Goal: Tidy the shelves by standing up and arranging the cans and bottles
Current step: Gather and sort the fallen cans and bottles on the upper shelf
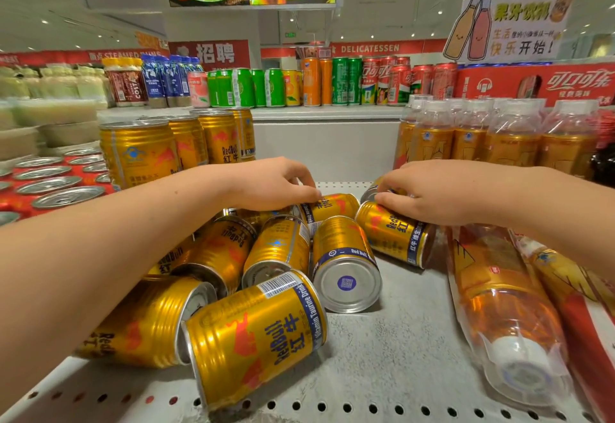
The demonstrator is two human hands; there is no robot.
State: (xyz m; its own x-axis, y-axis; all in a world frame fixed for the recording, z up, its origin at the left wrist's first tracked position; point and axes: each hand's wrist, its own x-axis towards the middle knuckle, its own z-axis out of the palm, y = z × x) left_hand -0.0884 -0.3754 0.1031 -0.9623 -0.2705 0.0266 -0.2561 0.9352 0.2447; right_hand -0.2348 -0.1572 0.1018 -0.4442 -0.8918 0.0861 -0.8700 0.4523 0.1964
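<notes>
Several gold cans (143, 153) stand at the shelf's left, and that row is where ours belong. Our left hand (273, 186) curls its fingers over a lying middle can (332, 208), a narrow grip on its far end with the thumb hidden. Below it the pile of fallen cans (266, 289) leans together. We should lift straight up rather than drag, or neighbours may roll toward the shelf (399, 356) edge. Our right hand (442, 196) grips the rim of a slanted can (396, 239); tipping it upright onto its base looks easiest. Further right, fallen bottles (499, 289) lie just beside it and crowd the landing spot, with standing bottles (499, 136) behind.
</notes>
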